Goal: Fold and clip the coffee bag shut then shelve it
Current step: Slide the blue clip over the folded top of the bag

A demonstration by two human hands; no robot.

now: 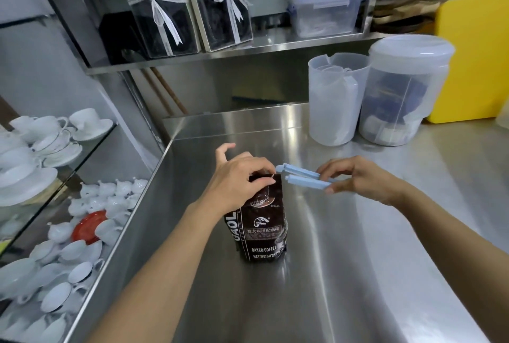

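A dark brown coffee bag (261, 227) with white lettering stands upright on the steel counter (358, 260). My left hand (239, 180) grips its folded top from above and pinches the fold down. My right hand (360, 178) holds a long light-blue bag clip (305, 176) by its right end. The clip's two arms are spread apart, and their open tips sit just right of the bag's top corner, close to my left fingers. A steel shelf (275, 48) runs along the wall above the counter.
Two translucent plastic containers (336, 100) (402, 89) stand at the counter's back right, next to a yellow board (473, 56). The shelf holds ribboned gift boxes (190, 6) and lidded plastic tubs (327, 9). White cups and saucers (49, 144) fill glass shelves at left.
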